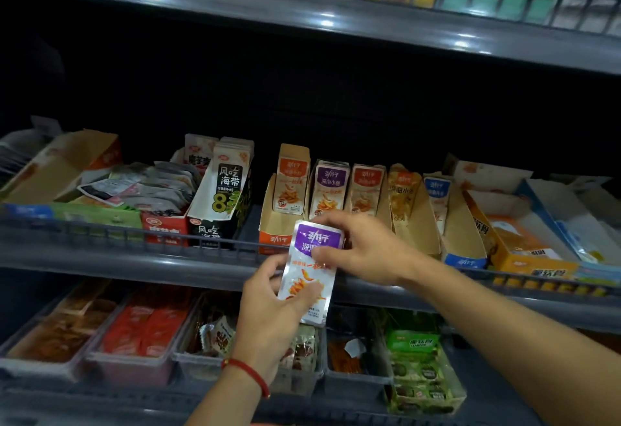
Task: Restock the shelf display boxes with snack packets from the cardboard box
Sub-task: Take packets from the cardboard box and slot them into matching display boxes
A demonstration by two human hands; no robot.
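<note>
The left hand (275,304) and right hand (363,251) pinch an upright purple-topped snack packet stack (311,271) at centre frame, directly below the purple-packet display box (327,190).

Purple-topped snack packets (311,271) held in front of the middle shelf's display boxes.

The packets are a thin stack, silver-white with a purple band on top and orange food pictured lower down, standing nearly upright and tilted slightly right, just below centre of the frame. The left hand (275,311) grips their lower part, thumb across the front; the right hand (361,247) pinches the upper right edge. Just behind, at centre, the orange display box (274,234) holds upright orange-topped packets, with a purple-topped row (329,189) beside it. Further right stands a blue-fronted display box (462,259) with a blue-topped packet.
</note>
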